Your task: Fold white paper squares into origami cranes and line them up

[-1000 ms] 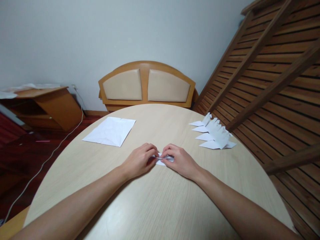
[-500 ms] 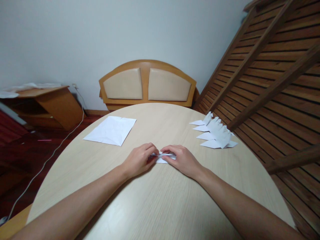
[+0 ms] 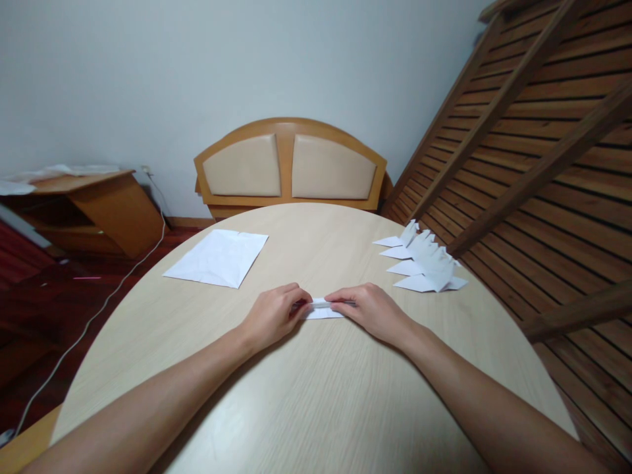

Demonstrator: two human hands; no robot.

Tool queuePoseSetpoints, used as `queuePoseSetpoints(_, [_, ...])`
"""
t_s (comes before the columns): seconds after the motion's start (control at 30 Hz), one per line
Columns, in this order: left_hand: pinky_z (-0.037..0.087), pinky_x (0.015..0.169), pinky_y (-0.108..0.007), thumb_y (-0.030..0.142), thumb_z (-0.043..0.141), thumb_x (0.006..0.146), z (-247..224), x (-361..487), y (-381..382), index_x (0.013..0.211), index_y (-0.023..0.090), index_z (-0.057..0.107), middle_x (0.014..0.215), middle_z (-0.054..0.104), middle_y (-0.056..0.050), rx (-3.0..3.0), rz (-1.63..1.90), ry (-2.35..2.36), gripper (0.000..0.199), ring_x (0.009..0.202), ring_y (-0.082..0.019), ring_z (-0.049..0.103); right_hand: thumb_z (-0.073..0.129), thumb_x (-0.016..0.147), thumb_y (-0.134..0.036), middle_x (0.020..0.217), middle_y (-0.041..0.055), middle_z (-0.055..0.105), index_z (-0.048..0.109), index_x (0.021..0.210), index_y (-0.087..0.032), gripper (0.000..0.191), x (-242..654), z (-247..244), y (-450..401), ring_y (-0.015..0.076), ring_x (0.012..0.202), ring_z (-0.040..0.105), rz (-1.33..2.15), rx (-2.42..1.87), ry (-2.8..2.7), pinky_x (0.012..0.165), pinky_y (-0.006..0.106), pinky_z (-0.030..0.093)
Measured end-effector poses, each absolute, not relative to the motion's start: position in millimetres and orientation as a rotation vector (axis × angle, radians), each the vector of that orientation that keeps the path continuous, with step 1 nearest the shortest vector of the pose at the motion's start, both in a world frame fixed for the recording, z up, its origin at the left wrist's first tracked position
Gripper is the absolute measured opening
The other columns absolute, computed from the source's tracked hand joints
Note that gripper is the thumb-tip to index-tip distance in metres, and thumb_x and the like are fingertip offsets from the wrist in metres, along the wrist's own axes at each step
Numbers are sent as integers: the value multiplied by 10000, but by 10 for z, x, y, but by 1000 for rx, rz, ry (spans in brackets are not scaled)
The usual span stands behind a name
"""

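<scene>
A small folded piece of white paper (image 3: 323, 313) lies at the middle of the round table, between my two hands. My left hand (image 3: 282, 311) pinches its left end, thumb against fingers. At the right end, my right hand (image 3: 368, 307) grips a raised fold between thumb and fingertips. The fold stands up as a narrow strip running from one hand to the other, with a flat part lying on the near side. Parts of the paper are hidden behind my fingers.
White paper sheets (image 3: 217, 258) lie flat on the table's left. Several folded paper cranes (image 3: 427, 263) stand in a row at the right. The round table (image 3: 306, 408) borders a wooden headboard (image 3: 286, 164), a slatted wooden panel (image 3: 543, 164) and, farther left, a low desk (image 3: 106, 210).
My right hand has slid slightly right along the paper, so the hands are farther apart. More of the raised fold shows between them.
</scene>
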State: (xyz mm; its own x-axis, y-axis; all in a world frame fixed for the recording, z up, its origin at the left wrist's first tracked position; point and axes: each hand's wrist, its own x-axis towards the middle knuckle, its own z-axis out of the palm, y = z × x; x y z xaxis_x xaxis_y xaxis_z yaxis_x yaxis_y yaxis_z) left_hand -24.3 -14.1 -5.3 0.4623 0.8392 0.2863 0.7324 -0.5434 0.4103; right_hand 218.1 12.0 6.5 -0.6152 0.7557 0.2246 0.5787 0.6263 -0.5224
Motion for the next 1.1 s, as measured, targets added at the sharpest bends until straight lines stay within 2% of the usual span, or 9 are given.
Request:
queuePoseSetpoints(0.2, [414, 629, -251, 277, 538, 985, -82, -245, -158, 979, 204, 675, 874, 666, -25, 2589, 696, 1320, 156, 734, -150, 616, 679, 913, -252, 1027, 37, 788, 767, 1081, -270, 190, 2121, 3, 75, 237, 946, 717, 368, -982, -2447, 854, 362, 513])
queuePoseSetpoints(0.47, [445, 671, -260, 302, 537, 991, -50, -242, -181, 1000, 207, 664, 915, 696, -32, 2663, 666, 1261, 159, 802, -170, 655, 664, 934, -225, 977, 22, 801, 786, 1016, -286, 159, 2038, -7, 78, 229, 890, 722, 343, -911, -2490, 804, 361, 497])
queuePoseSetpoints(0.7, [481, 701, -296, 317, 505, 1010, -73, -266, -174, 1003, 202, 667, 926, 728, -45, 2668, 684, 1254, 198, 831, -199, 676, 645, 952, -269, 969, 47, 776, 753, 1008, -223, 130, 1965, -14, 33, 219, 919, 686, 328, -917, -2455, 836, 347, 489])
queuePoseSetpoints(0.83, [516, 789, -338, 330, 550, 976, -44, -303, -197, 1120, 194, 625, 1008, 730, -72, 2509, 919, 1252, 212, 898, -213, 686, 591, 974, -243, 976, 49, 762, 723, 1006, -217, 139, 1974, 7, 33, 216, 908, 684, 398, -972, -2367, 833, 354, 488])
queuePoseSetpoints(0.97, [509, 928, -406, 345, 542, 962, -30, -349, -177, 1278, 178, 505, 1182, 666, -129, 2144, 1313, 1144, 359, 1055, -234, 647, 523, 993, -247, 1019, 47, 739, 675, 1043, -222, 162, 2005, 9, 51, 199, 947, 675, 613, -1023, -2127, 856, 337, 486])
queuePoseSetpoints(1.1, [503, 957, -423, 380, 582, 944, -85, -352, -115, 1384, 195, 375, 1265, 614, -155, 1796, 1413, 1000, 521, 1111, -236, 629, 538, 963, -294, 1006, 40, 675, 581, 1057, -229, 122, 1996, -23, 76, 182, 928, 647, 875, -953, -1848, 798, 298, 497])
